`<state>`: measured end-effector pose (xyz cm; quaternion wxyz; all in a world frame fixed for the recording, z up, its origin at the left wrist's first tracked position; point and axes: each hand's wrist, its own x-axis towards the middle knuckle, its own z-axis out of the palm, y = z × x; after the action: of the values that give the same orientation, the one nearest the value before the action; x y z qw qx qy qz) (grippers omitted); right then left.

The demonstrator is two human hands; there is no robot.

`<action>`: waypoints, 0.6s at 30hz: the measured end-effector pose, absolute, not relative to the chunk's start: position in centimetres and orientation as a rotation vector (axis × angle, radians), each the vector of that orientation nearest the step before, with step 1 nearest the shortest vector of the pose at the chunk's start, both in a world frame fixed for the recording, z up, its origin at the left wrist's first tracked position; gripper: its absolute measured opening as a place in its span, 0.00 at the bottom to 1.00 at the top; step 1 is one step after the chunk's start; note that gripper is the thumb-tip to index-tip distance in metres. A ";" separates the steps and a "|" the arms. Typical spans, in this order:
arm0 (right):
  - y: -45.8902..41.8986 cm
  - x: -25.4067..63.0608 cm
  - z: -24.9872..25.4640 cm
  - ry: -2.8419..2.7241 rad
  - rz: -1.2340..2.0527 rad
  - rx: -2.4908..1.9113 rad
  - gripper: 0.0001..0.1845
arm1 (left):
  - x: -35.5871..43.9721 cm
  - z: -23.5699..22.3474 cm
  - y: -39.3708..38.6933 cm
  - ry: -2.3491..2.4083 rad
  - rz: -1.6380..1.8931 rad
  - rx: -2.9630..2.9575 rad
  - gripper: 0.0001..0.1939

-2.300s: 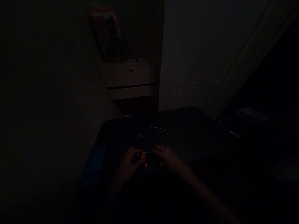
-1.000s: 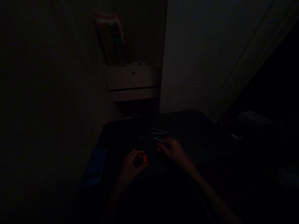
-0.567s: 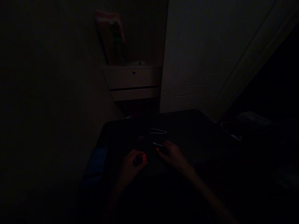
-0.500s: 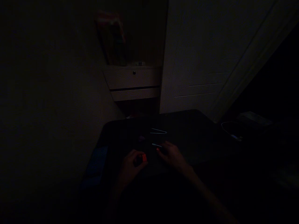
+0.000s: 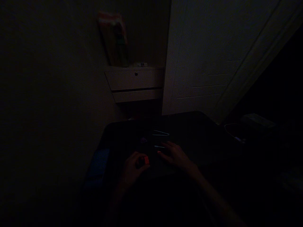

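The scene is very dark. My left hand (image 5: 133,165) pinches a small red block-like thing (image 5: 146,160) between thumb and fingertips; its kind cannot be made out. My right hand (image 5: 175,155) lies low over the dark table (image 5: 196,132), thumb and fingers apart, with a red glow at the thumb tip. A thin pale stick (image 5: 159,146), thicker at its left end, lies by my right fingertips, its right end hidden by them. Beyond it, two thin pale rods (image 5: 161,133) meet in a V. Left of these is a small dim purplish thing (image 5: 143,140).
A blue flat rectangle (image 5: 98,164) lies at the table's left edge. Behind the table stand a drawer unit (image 5: 134,80) with a leaning packet (image 5: 115,41) on top, and a pale panel (image 5: 196,63). At right are a box (image 5: 258,119) and a white cable (image 5: 228,125).
My right hand has shifted slightly, its fingers reaching out a little straighter and its thumb slightly to the left. My left hand stays nearly still, keeping the red thing.
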<state>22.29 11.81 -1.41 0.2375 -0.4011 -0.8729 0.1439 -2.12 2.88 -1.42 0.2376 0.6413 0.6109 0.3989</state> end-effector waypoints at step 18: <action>11.7 22.4 -1.2 -2.386 0.577 -0.978 0.04 | -2.1 -1.5 2.9 1.654 1.121 1.788 0.11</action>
<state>22.42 11.66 -1.19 0.2469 -0.3586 -0.8750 0.2117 -2.12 2.86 -1.53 0.2283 0.6494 0.6005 0.4069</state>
